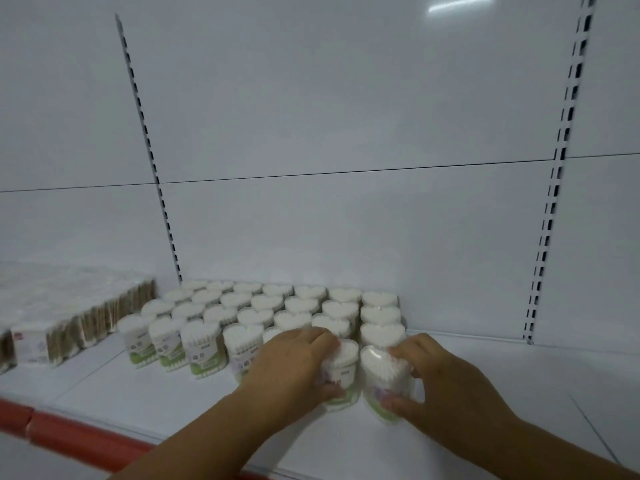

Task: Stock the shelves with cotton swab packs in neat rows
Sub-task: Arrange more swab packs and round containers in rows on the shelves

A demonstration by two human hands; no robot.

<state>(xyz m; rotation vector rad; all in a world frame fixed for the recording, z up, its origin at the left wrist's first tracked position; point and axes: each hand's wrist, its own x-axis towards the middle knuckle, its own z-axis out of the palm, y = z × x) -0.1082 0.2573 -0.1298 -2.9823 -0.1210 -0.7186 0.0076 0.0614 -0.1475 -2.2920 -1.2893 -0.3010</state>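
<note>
One white shelf [156,393] with a red front lip. Two slotted uprights [149,147] on the back panel. Heart-shaped cotton swab packs [266,303]: a block about seven across and four deep, upright and touching so the rows read straight; one near-row pack is half hidden. Flat bagged swab bundles [69,306] at far left, count unclear. Near-right corner: my left hand [291,362] grips the second pack [341,365], and my right hand [446,379] grips the end pack [381,372], likely squaring both to finish the near row.
</note>
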